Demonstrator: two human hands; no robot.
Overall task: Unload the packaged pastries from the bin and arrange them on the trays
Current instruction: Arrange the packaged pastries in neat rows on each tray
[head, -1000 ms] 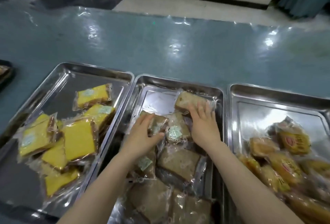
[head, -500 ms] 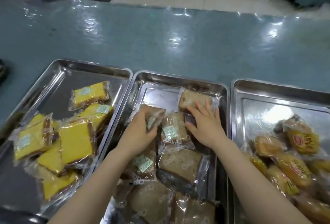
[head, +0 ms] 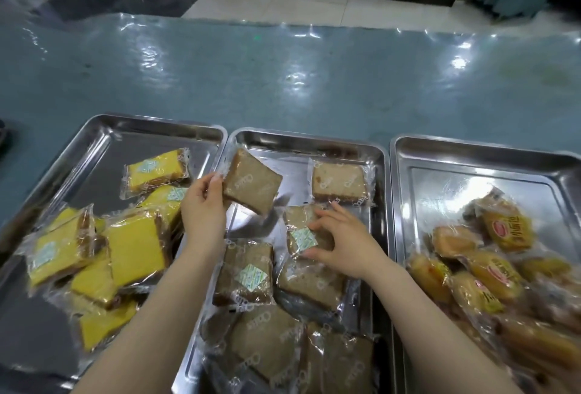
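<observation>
We've got the L hand (head: 201, 208) pinching a wrapped brown cake slice (head: 251, 185) by its near-left edge, fingers clamped on it, lifted & tilted over the far-left part of the middle tray (head: 382, 180). R hand (head: 342, 244) sits on a 2nd brown slice (head: 306, 230) at the tray's centre, fingers and thumb curled round its sides, gripping it where it lies.

Handling, as we judge it: these packs look light and soft, cake inside a loose clear wrapper that's prob. slippery and crinkly. Squeeze too hard and the slice will dent or crumble, so we'd take hold across the firm crust edges or by the sealed wrapper flap (the flap may slide, though), w/ a light pinch.

Containers, three steel trays side by side on the blue-green counter (head: 283, 79):
- Left tray (head: 103, 136), at 9 o'clock: yellow cake slices (head: 135, 246), heaped toward 6–7 o'clock, one apart at 12.
- Middle tray: brown slices, one laid flat at 1 o'clock (head: 341, 181), the rest piled loosely from centre to 6.
- Right tray (head: 471, 155), at 3 o'clock: orange-labelled buns (head: 490, 274), heaped at 4–5 o'clock, far half bare.

No bin in view.
</observation>
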